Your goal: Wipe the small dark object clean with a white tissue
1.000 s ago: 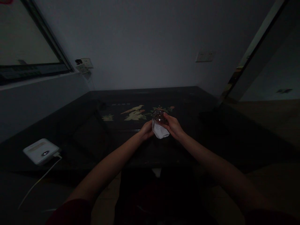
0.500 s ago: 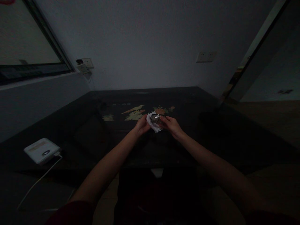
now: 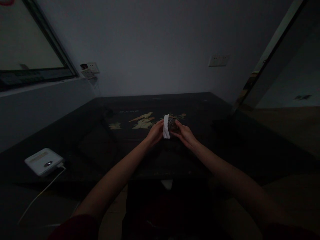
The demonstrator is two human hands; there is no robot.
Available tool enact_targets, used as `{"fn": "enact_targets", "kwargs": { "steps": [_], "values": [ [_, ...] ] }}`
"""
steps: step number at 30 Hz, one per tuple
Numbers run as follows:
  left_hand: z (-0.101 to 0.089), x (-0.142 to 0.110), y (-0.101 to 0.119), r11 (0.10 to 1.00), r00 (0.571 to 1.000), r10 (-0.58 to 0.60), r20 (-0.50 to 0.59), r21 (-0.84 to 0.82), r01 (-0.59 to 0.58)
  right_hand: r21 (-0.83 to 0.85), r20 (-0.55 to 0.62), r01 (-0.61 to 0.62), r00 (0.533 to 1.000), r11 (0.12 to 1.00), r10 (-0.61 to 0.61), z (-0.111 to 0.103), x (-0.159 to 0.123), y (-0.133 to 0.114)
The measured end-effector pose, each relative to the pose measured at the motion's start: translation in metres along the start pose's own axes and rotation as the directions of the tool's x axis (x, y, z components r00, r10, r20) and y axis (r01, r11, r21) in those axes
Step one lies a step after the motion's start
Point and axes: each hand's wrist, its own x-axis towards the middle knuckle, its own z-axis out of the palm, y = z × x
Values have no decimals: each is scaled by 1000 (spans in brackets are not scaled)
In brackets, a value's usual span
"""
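Note:
Both hands meet in front of me, above the dark table (image 3: 160, 160). My left hand (image 3: 155, 132) is closed on a white tissue (image 3: 166, 127), which is pressed against the left side of a dark, shiny round object (image 3: 172, 125). My right hand (image 3: 185, 134) grips that object from the right, thumb and fingers around its edge. Small highlights show on its glassy surface; the dim light hides what kind of thing it is.
On the table's left stands a white box-shaped device (image 3: 44, 161) with a white cable (image 3: 41, 192) hanging off the edge. A bird-and-flower picture (image 3: 143, 120) decorates the tabletop. Wall sockets (image 3: 218, 61) sit behind, and a window (image 3: 30, 40) is at upper left.
The dark object has been turned in my hands and now shows a rounder face. The tissue has shifted from beneath it to an upright strip along its left side.

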Motion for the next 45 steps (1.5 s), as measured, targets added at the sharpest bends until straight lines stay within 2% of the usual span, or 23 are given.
{"fn": "enact_targets", "kwargs": {
  "steps": [7,11,14,18,21,24,27,31,37,41,45],
  "values": [
    [0,1,-15,998,974,-58,-220,-5,58,-48,19,-31,999,998,32,7,-4,2],
    [-4,0,-18,995,968,-6,-251,92,30,-57,2,-41,999,998,41,11,-6,4],
    [-7,-3,-18,956,960,164,-227,276,-98,-69,9,-44,999,997,45,13,-7,4],
    [-6,-10,-14,811,924,372,-93,517,-274,-83,21,-41,999,996,43,15,-9,6],
    [-2,-16,-8,749,889,456,-50,560,-353,-98,20,-25,999,995,27,15,-10,8],
    [1,-18,-4,762,878,477,-43,517,-389,-101,18,-15,1000,995,17,15,-10,10],
    [2,-17,-2,805,888,455,-67,456,-378,-94,18,-19,1000,995,21,16,-10,9],
    [1,-12,-2,880,915,372,-154,371,-295,-85,43,-18,999,996,22,17,-11,6],
    [-3,-2,-10,993,942,99,-322,93,-73,-18,29,-44,999,999,45,19,-13,0],
    [-7,3,-14,997,960,-20,-278,-78,-2,-10,40,-34,999,999,35,19,-16,-2],
    [-11,8,-16,992,970,-68,-235,-118,41,-22,47,-33,998,999,34,18,-15,-2]
  ]
}}
